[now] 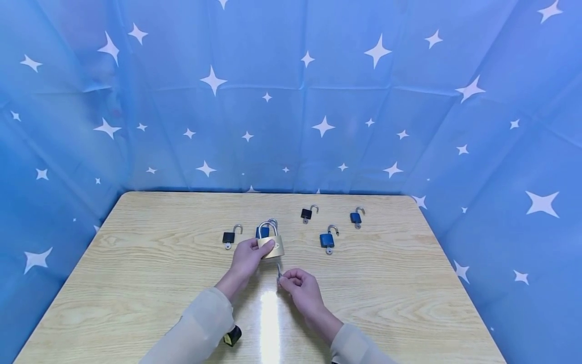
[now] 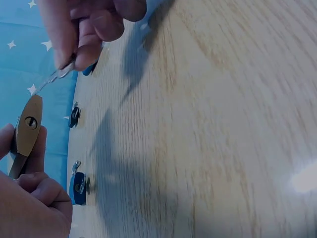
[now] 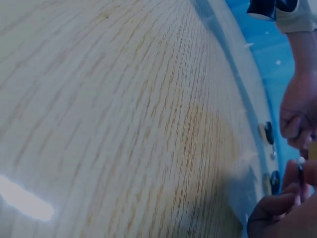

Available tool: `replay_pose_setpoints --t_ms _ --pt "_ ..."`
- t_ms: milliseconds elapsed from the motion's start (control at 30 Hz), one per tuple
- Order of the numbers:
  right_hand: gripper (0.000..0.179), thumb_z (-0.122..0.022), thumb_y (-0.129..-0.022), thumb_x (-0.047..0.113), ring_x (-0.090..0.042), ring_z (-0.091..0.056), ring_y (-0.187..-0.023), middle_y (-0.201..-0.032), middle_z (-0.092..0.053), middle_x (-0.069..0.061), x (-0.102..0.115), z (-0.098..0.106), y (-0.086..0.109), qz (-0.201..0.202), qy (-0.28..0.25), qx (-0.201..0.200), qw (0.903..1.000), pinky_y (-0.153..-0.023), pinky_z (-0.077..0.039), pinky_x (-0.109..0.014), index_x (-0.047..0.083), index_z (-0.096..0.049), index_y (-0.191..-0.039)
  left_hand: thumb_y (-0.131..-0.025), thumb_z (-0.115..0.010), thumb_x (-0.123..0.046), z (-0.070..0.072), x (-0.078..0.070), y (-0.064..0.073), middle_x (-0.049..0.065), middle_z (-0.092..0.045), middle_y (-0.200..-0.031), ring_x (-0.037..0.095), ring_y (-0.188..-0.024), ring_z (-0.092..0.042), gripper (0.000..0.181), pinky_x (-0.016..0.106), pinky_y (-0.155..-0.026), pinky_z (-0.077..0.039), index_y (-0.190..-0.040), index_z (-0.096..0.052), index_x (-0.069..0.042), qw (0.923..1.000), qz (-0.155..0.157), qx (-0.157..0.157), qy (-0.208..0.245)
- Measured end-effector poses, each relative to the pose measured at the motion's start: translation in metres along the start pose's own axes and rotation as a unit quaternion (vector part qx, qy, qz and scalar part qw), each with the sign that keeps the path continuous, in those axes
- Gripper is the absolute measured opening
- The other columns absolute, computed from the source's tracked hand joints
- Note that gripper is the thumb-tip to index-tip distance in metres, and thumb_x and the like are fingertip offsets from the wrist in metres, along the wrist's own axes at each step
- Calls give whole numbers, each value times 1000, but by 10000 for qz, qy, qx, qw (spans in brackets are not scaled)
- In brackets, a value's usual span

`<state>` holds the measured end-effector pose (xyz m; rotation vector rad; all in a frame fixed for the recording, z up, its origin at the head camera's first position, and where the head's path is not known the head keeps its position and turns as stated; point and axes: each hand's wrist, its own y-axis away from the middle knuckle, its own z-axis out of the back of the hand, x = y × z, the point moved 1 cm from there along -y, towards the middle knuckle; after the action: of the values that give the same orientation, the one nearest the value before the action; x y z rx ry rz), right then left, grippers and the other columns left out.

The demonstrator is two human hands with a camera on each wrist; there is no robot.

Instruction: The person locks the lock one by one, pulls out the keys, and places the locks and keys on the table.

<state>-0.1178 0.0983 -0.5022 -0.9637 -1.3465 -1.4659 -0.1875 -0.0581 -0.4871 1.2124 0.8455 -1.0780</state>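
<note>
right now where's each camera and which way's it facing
head: worn on head, facing forward and down over table; left hand, right hand and sleeves show.
left wrist: worn there, facing table; gold padlock, key and both hands at left.
right wrist: worn there, facing table; hands and one sleeve at right edge.
Shared by head and left wrist: padlock, key.

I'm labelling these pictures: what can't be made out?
Head view: part of the blue padlock, behind the gold padlock.
Head view: part of the key, covered by the right hand.
Head view: part of the black object, behind the left sleeve.
Right wrist view: most of the gold padlock, cut off by the right edge.
</note>
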Motion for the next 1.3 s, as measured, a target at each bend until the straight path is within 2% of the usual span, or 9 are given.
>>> replay_pose_setpoints --t_ms 100,300,433,600,733,967,1100,1300 --pt "15 -67 -90 13 -9 -50 -70 -77 -59 3 -2 1 1 50 135 22 9999 -60 -42 -19 0 -64 -95 -88 -69 -42 2 2 0 7 -73 -106 16 -94 -63 40 30 -83 -47 -108 -68 -7 10000 12 -19 -17" --pt "16 -67 -90 11 -9 -48 -72 -78 -54 3 -1 3 3 111 234 119 9996 -60 -41 -17 -2 -63 -97 -88 -69 -43 8 6 1 9 -72 -106 22 -96 -65 41 38 -88 -49 -108 -68 -7 10000 -13 -2 -88" --pt "16 -66 -90 12 -9 -48 -72 -77 -53 4 -1 3 3 53 299 233 9993 -60 -41 -17 -2 -63 -97 -88 -69 -42 14 9 2 7 -72 -101 20 -90 -63 37 32 -80 -48 -102 -68 -8 9995 22 -58 -294" --pt "16 -66 -90 15 -10 -48 -71 -77 -53 4 -1 3 3 -72 328 404 9986 -60 -41 -18 1 -63 -96 -84 -72 -45 24 14 6 3 -66 -82 18 -77 -56 36 28 -69 -44 -84 -64 -10 9968 -1 -87 -796" --pt "16 -67 -89 16 -10 -48 -71 -77 -53 4 0 3 3 -126 288 462 9984 -61 -41 -19 2 -62 -94 -83 -72 -49 33 19 11 0 -55 -73 16 -66 -49 40 28 -59 -41 -78 -60 -12 9910 -17 -99 -1332" --pt "20 -69 -89 21 -11 -50 -73 -78 -55 4 1 3 2 -243 356 445 9981 -62 -41 -21 3 -63 -95 -84 -72 -46 49 26 18 0 -53 -66 14 -55 -47 37 25 -51 -37 -75 -57 -13 9834 -72 -88 -1813" --pt "21 -67 -91 23 -12 -51 -73 -78 -57 3 2 1 2 -284 447 558 9970 -64 -43 -23 3 -63 -94 -85 -69 -48 58 27 20 -3 -48 -62 13 -56 -42 40 26 -52 -33 -70 -54 -14 9748 -114 -97 -2224" --pt "22 -62 -94 24 -14 -53 -77 -77 -57 2 1 0 3 -265 679 812 9940 -71 -43 -27 3 -63 -89 -86 -67 -49 66 30 22 -5 -40 -56 12 -52 -37 48 26 -51 -29 -61 -43 -16 9573 -198 -160 -2878"
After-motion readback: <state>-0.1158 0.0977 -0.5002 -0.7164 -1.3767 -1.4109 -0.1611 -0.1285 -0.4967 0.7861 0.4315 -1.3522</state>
